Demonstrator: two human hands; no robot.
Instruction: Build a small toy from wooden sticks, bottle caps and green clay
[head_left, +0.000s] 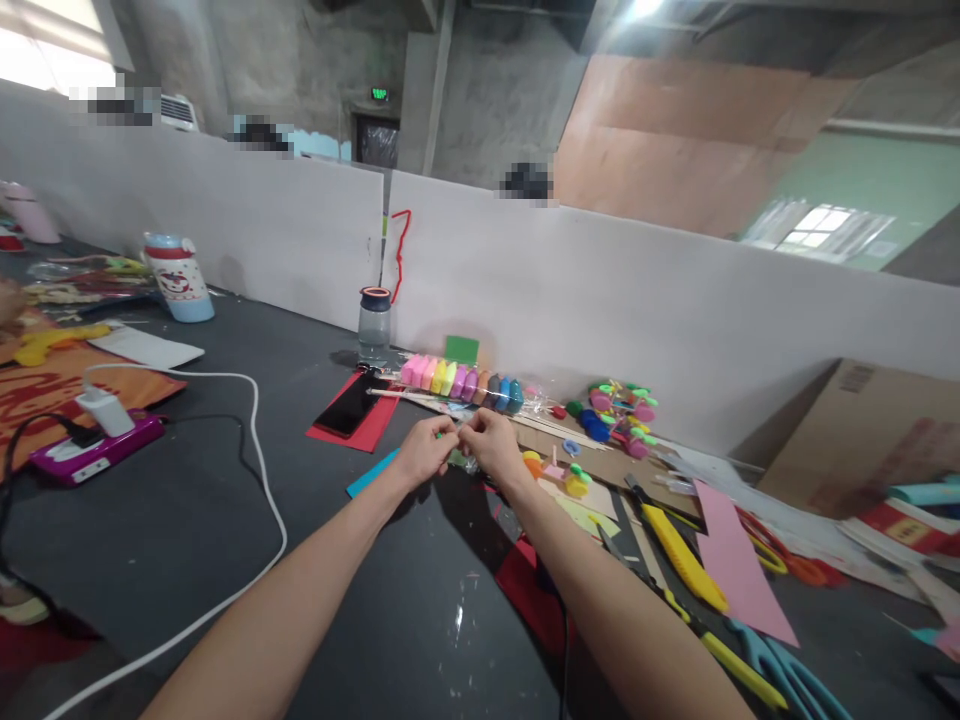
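My left hand [426, 452] and my right hand [491, 444] meet over the dark table, their fingertips almost touching. Both are closed in a pinch. A speck of green shows at the left fingertips, but what the fingers hold is too small to name. Just beyond them lies a clear-wrapped row of coloured clay pieces [461, 384]. Small yellow and orange clay figures [576, 480] sit to the right of my right hand. Blue paper [373, 474] lies by my left wrist, and red paper [523, 580] is partly under my right forearm.
A phone [346, 406] rests on red paper beside a water bottle [374, 325]. At right are a yellow utility knife [684, 556], blue-handled scissors [780, 665] and pink paper [739, 565]. A white cable [264, 470] runs from a purple power strip [97, 450]. A white partition [675, 290] stands behind.
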